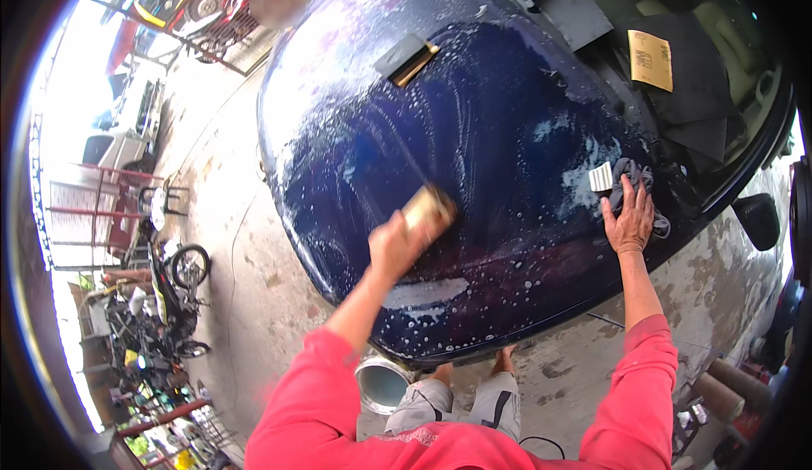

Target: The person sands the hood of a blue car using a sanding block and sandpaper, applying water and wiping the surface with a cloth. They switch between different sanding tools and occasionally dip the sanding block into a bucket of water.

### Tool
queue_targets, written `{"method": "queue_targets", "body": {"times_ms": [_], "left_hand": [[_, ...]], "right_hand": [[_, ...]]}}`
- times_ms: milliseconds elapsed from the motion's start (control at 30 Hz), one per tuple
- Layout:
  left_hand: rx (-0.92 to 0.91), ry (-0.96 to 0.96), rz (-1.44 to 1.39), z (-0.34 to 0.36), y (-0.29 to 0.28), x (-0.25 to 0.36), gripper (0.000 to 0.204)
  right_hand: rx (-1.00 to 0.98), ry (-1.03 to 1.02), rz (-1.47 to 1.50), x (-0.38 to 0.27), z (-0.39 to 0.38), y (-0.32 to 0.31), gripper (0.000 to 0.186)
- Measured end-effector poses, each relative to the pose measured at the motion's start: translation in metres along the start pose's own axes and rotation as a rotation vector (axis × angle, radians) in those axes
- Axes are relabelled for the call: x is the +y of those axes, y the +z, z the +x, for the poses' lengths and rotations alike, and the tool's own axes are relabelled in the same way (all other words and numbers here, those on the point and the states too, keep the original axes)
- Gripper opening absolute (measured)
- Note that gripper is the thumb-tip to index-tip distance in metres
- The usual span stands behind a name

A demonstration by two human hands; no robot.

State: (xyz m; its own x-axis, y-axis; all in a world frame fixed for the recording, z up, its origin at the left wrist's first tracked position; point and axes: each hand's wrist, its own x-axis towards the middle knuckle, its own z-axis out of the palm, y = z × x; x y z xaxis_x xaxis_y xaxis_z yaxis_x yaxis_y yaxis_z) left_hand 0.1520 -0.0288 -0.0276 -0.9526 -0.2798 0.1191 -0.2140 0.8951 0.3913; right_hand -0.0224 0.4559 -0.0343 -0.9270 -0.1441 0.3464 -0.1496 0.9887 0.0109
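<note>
A red shirt [414, 449] is nearest my remote view; I see the left hand [395, 248] gripping a tan block [431, 210] on the wet blue hood [507, 131], the right hand [631, 220] spread over a dark cloth [633, 169].

Bright light falls on a blotchy concrete floor [262, 301].

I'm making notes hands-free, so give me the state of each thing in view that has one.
Hood: wet, foam-spotted.
Yellowish block: gripped by the left hand, on the hood.
Dark cloth: crumpled under the right hand.
Bucket: upright, open-topped.
Tan sheet: lying over dark sheets.
Side mirror: jutting out.
</note>
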Motion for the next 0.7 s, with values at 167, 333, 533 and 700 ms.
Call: {"method": "queue_targets", "body": {"times_ms": [167,333,533,700], "left_hand": [[-0.009,0.320,-0.090,0.051,0.007,0.015,0.049],[-0.001,0.097,0.049,0.339,0.048,0.035,0.073],[0.061,0.055,-0.048,0.228,0.045,0.114,0.058],[-0.136,0.342,-0.027,0.158,0.043,0.116,0.053]], "right_hand": [[0.027,-0.020,0.017,0.006,0.000,0.003,0.071],[0.043,-0.016,0.016,0.010,-0.005,0.016,0.066],[-0.001,0.026,0.054,0.005,0.003,0.002,0.067],[-0.015,0.024,0.076,0.005,0.007,-0.001,0.068]]}}
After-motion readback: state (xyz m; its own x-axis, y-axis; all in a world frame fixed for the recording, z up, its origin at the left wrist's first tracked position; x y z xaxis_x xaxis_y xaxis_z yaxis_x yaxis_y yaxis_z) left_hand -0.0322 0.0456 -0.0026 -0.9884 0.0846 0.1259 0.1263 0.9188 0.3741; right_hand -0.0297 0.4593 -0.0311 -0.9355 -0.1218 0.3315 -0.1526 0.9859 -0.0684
